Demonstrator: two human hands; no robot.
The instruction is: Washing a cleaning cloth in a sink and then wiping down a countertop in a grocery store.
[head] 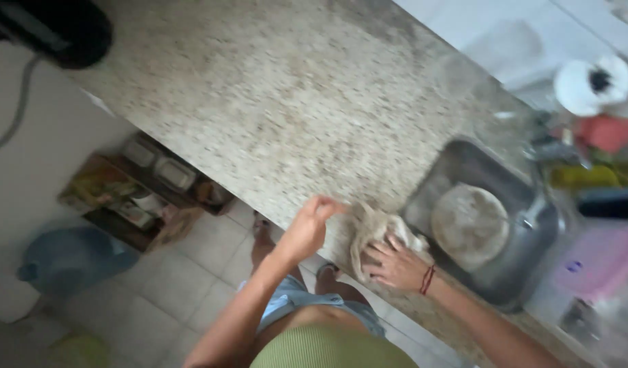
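A crumpled beige cloth (pixel 372 228) lies on the speckled stone counter (pixel 280 102), near its front edge and just left of the steel sink (pixel 525 272). My right hand (pixel 396 266), with a red string at the wrist, presses flat on the cloth. My left hand (pixel 308 228) hovers over the counter's edge with its fingers pinched together by the cloth's left end; blur hides whether they grip it. A round greyish dish (pixel 469 225) rests inside the sink.
A white paper roll (pixel 593 85), red and yellow items and a pink box (pixel 600 262) crowd the counter beyond the sink. A black appliance (pixel 55 27) stands top left. Below on the tiled floor are a low shelf (pixel 140 194) and a blue water jug (pixel 68 259).
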